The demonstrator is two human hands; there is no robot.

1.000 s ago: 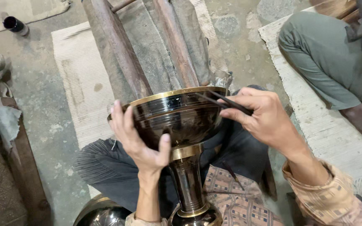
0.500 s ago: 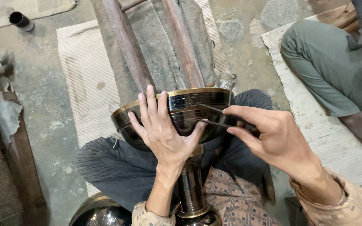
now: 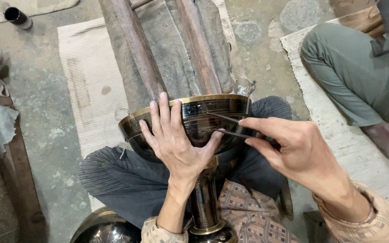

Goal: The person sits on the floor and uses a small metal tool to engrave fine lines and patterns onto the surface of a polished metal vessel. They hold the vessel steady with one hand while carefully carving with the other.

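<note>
since a second ago the left hand (image 3: 176, 144) has slid from the rim to lie flat, grip open, on the dark goblet bowl (image 3: 194, 119) over the lap; the right hand (image 3: 293, 153) pinches a thin scribing tool (image 3: 232, 126) against its banded side

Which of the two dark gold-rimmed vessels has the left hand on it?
The stemmed bowl in the lap; the left hand lies spread on its side. The other vessel sits untouched at the bottom edge.

Left hand (image 3: 176, 144) flat against goblet bowl (image 3: 194, 121)
</note>
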